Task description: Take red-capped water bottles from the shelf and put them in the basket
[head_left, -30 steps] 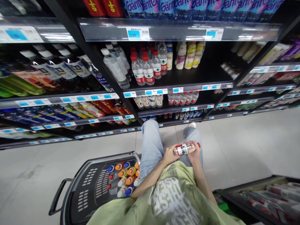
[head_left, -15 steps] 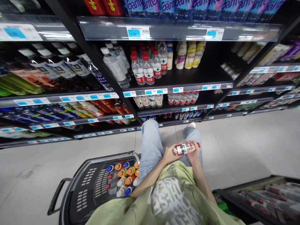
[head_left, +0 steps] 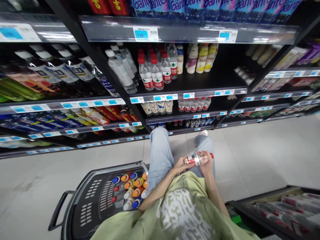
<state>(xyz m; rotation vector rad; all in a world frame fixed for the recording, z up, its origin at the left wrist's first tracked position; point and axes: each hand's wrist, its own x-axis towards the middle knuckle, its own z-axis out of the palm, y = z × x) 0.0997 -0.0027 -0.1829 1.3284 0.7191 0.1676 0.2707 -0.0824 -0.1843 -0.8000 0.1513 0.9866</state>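
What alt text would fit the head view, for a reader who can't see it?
The left hand and right hand hold a clear, red-capped bottle sideways in front of store shelves lined with drinks; a dark basket of bottles sits at left.

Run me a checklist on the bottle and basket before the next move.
1. Bottle held near its base end by the left grip: ok.
2. Right grip around the neck end: ok.
3. Red cap on the bottle: ok.
4. Label legible: not ok, print too small here.
5. Basket beside the left leg: ok.
6. Space left in the basket: cannot tell, partly hidden by the left leg.
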